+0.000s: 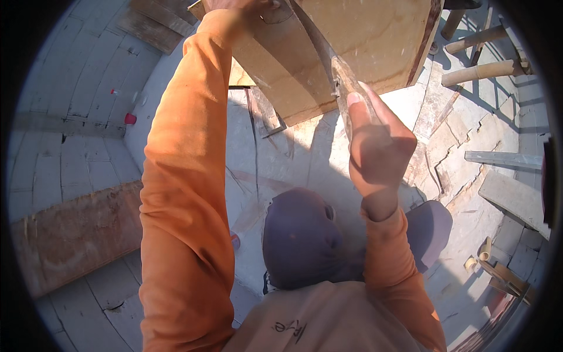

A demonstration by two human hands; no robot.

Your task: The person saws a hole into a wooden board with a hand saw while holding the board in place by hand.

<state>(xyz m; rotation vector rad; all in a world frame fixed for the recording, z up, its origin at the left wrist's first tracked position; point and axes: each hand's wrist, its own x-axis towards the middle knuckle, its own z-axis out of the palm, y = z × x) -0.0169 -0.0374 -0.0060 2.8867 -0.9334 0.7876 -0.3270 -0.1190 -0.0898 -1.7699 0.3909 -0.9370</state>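
A large pale plywood board (375, 41), with darker streaks and edges, stands propped ahead of me. My left hand (249, 12) is at its upper left, cut off by the top edge and blurred, so its grip is unclear. My right hand (378, 149) is closed round the worn wooden handle (346, 76) of a long, narrow tool, perhaps a saw, whose thin dark blade (314, 35) lies along the board's face and runs up toward my left hand.
Bamboo poles (478, 73) stand at upper right, above a metal bar (501, 158) and concrete slab (510, 202). A weathered board (70, 234) lies left, near a red cup (130, 118). Offcuts (485, 249) lie lower right. My bent knee (296, 234) is below the board.
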